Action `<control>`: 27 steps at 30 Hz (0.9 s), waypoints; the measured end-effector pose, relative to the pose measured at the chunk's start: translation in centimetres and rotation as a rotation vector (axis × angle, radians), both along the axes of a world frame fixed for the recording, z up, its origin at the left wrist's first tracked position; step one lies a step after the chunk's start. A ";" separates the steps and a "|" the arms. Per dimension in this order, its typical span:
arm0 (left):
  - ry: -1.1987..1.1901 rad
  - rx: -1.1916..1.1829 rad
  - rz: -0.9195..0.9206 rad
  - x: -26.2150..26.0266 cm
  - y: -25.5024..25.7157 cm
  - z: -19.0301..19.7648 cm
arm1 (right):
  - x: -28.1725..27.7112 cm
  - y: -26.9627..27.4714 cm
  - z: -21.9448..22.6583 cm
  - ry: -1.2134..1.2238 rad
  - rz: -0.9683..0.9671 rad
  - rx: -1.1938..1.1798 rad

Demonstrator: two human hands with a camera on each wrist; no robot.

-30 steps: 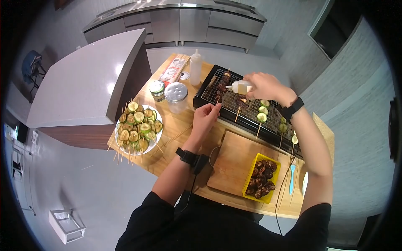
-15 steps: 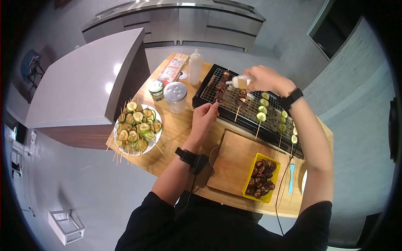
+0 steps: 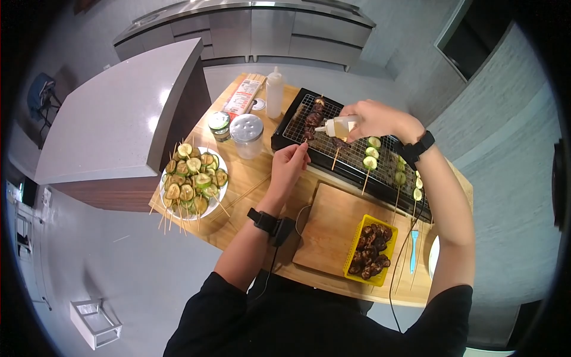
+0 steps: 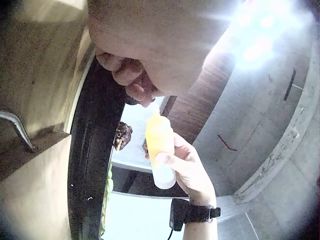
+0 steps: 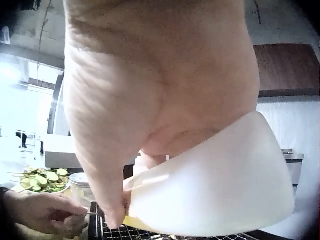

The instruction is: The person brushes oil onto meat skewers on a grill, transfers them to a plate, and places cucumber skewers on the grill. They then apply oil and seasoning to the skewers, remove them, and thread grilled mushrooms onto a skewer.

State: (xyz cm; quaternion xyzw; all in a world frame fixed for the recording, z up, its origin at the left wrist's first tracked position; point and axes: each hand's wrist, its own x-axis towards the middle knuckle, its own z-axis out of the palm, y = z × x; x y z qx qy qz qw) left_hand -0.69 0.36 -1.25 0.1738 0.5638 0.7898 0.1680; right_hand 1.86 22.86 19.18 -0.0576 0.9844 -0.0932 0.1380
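Note:
My right hand (image 3: 380, 119) grips a squeeze bottle (image 3: 341, 127) with yellowish liquid inside, tipped so that its nozzle points left. Right below the nozzle lies a skewer of dark, glossy mushroom-like pieces (image 3: 312, 119) on the black grill (image 3: 279, 140). At the grill's near edge, my left hand (image 3: 289, 165) pinches the stick end of this skewer between thumb and fingers. In the right wrist view the bottle (image 5: 215, 185) fills the lower right, in front of the grill wires. A second dark skewer (image 3: 339, 143) lies partly hidden under the bottle and right hand.
Zucchini skewers (image 3: 371, 153) lie on the grill's right half. A plate of zucchini skewers (image 3: 223, 189), a shaker jar (image 3: 246, 143) and another squeeze bottle (image 3: 274, 95) stand left. Nearer are a cutting board (image 3: 318, 238), a yellow basket (image 3: 348, 271) of dark pieces and a blue brush (image 3: 413, 253).
The bottle moved a little toward the far end of the skewer, then back nearer to me. My left hand stays at the stick. The dark pieces look shinier now.

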 end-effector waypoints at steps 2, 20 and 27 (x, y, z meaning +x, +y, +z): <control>-0.006 -0.004 -0.007 -0.1 0.0 -0.3 | 0.0 0.5 -0.2 0.056 -0.013 -0.030; -0.037 0.047 -0.020 -0.3 0.0 -0.7 | 2.3 1.1 -0.1 0.124 -0.002 0.002; -0.053 0.026 0.005 -0.5 0.2 -1.3 | 0.8 -0.4 -0.6 0.176 -0.053 0.124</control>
